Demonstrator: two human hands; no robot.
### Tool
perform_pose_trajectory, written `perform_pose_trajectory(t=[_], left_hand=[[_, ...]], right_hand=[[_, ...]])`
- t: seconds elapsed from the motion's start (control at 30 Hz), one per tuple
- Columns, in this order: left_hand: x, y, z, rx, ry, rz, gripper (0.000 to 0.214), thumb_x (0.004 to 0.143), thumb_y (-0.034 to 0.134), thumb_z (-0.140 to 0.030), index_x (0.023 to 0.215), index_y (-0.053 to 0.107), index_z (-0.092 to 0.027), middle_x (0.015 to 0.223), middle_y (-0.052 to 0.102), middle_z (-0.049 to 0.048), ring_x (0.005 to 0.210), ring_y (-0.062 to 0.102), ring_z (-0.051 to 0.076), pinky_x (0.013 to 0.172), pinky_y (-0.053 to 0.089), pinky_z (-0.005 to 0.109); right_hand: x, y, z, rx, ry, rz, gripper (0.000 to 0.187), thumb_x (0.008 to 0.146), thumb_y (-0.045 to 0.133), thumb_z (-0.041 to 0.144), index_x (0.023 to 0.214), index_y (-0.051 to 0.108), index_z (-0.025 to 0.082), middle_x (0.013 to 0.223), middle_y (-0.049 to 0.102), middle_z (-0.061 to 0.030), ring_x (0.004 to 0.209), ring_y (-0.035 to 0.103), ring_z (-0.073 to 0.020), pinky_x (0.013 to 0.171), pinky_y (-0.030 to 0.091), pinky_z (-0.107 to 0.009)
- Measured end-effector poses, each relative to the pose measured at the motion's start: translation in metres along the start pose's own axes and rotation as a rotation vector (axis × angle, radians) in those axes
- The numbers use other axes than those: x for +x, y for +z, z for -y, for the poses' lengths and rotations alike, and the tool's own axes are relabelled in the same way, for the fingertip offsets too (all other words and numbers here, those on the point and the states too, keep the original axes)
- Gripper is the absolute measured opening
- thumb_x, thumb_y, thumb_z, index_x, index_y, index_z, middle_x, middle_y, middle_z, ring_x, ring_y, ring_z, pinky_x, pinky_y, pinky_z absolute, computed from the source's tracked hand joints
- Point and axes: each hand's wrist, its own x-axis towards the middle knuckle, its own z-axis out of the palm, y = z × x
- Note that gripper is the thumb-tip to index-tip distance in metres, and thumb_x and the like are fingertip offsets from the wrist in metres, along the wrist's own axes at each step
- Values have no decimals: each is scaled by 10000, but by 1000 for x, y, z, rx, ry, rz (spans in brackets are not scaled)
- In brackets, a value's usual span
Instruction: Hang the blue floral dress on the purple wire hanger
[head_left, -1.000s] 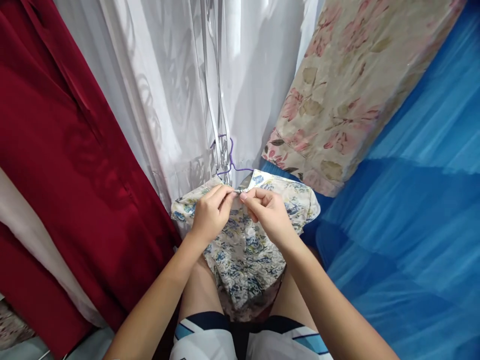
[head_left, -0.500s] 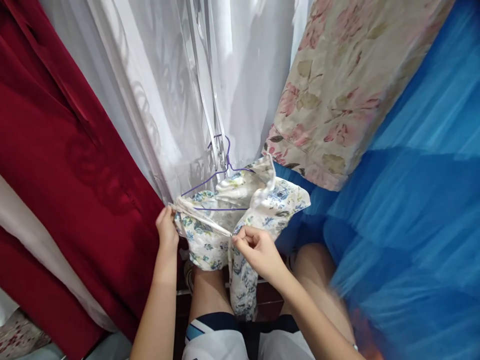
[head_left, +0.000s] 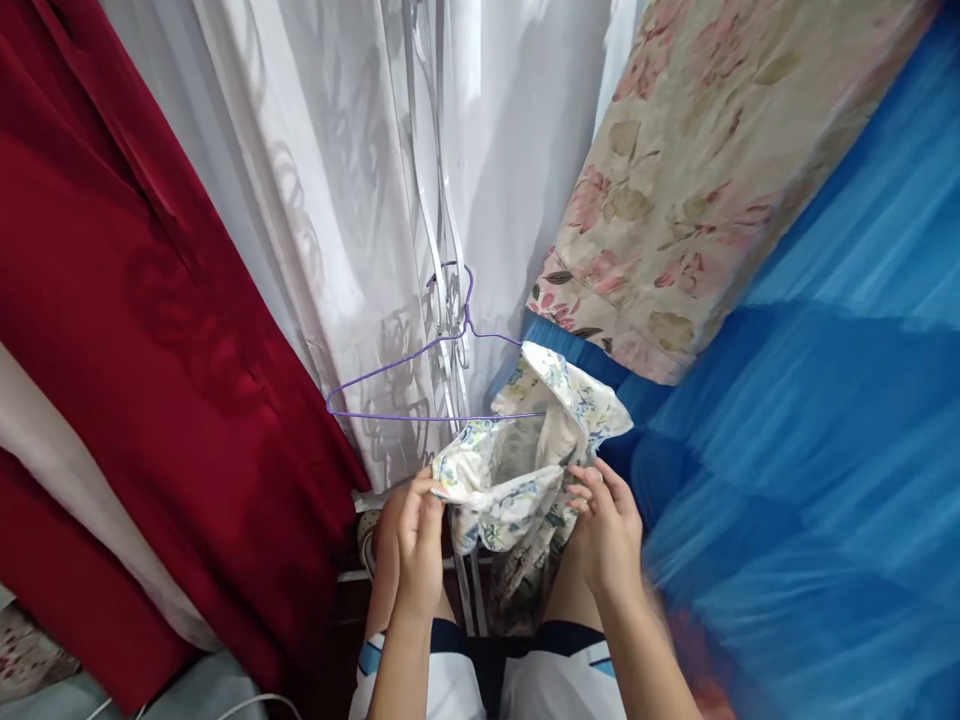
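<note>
White flowered garment [head_left: 517,500] on one end of purple hanger [head_left: 469,322]

Blue fabric [head_left: 810,480] occupies the right side and red fabric [head_left: 150,300] the left; both run out of frame. White curtain [head_left: 510,150] between them, top cut off. Pink-flowered cloth [head_left: 675,200] overlaps the blue, upper end out of view. Pale uprights [head_left: 425,215] stand before the curtain, partly masked lower down by the garment. Garment sags over the person's thighs [head_left: 574,590], neck opening gaping; its lower folds lie in shadow, hem indistinct. Hanger: left end bare, right end concealed inside the garment. Left hand [head_left: 420,540]: grip pinching the garment's edge between thumb and fingers. Right hand [head_left: 613,530]: fingers bent at the neckline; thumb contact unclear, so whether this grip is pressed together cannot be told. Shoe [head_left: 366,540], lower left: mostly hidden.
</note>
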Motion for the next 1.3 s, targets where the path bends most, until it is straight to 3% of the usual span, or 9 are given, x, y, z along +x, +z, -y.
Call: perform_pose_trajectory(t=[0.17, 0.27, 0.37, 0.63, 0.77, 0.87, 1.0, 1.17, 1.3], left_hand=[[-20, 24, -61, 146, 196, 288, 242, 977, 486, -368, 902, 656, -213, 1240, 631, 88, 1155, 592, 237, 1017, 461, 385], [-22, 24, -66, 254, 119, 458, 286, 950, 539, -377, 1176, 665, -257, 1324, 598, 97, 1271, 521, 268, 1108, 392, 423], [-22, 16, -48, 170, -54, 484, 549, 935, 548, -447, 1450, 448, -286, 1453, 501, 94, 1361, 444, 268, 1157, 338, 425], [-25, 3, 7, -184, -396, 592, 818, 918, 138, -731, 1258, 648, -189, 1056, 700, 143, 1189, 577, 306, 1037, 425, 467], [-23, -11, 14, 40, -421, 666, 701, 849, 380, -777, 1046, 722, -197, 957, 709, 102, 1022, 623, 287, 953, 467, 415], [-22, -26, 20, 308, -336, 734, 602, 843, 468, -730, 783, 710, -181, 863, 698, 74, 884, 632, 255, 865, 496, 378], [-6, -56, 23, 631, -51, 814, 458, 853, 595, -551, 560, 623, -200, 625, 628, 25, 803, 641, 229, 1054, 394, 421], [39, -118, -3, 1005, 183, 715, 141, 773, 711, -349, 662, 716, -261, 826, 727, 28, 938, 640, 238, 1165, 216, 506], [70, -158, -48, 1177, 268, 514, 157, 825, 628, -284, 917, 755, -293, 1124, 722, 48, 1172, 536, 288, 1127, 245, 552]], right_hand=[[-41, 8, 50, -305, 62, 736, 518, 941, 423, 605, 953, 738, 194, 1071, 696, -107, 1060, 598, -286, 1010, 436, -425], [-60, 11, 58, -336, 178, 912, 538, 951, 388, 619, 993, 710, 190, 1091, 675, -105, 1071, 579, -285, 998, 437, -415], [-65, 17, 53, -251, 192, 1041, 379, 916, 541, 542, 912, 667, 184, 940, 661, -63, 912, 582, -239, 851, 474, -337], [-64, 27, 45, 18, 312, 1042, 256, 871, 640, 453, 807, 585, 211, 773, 545, -16, 719, 502, -189, 686, 436, -295], [-62, 19, 39, 112, 392, 938, 275, 905, 582, 487, 808, 584, 229, 744, 543, -14, 668, 487, -177, 627, 428, -289], [-54, 12, 46, -6, 337, 900, 304, 875, 625, 499, 786, 599, 210, 730, 553, -20, 650, 480, -168, 582, 414, -274], [-36, 2, 66, -101, 324, 954, 338, 861, 641, 510, 793, 649, 180, 710, 612, -48, 598, 521, -168, 548, 423, -273], [3, 2, 95, -108, 283, 791, 312, 748, 755, 489, 788, 696, 186, 670, 668, -77, 549, 589, -206, 483, 439, -285], [34, 24, 110, -255, 186, 936, 342, 692, 801, 457, 859, 704, 175, 776, 705, -92, 658, 647, -244, 553, 497, -304]])
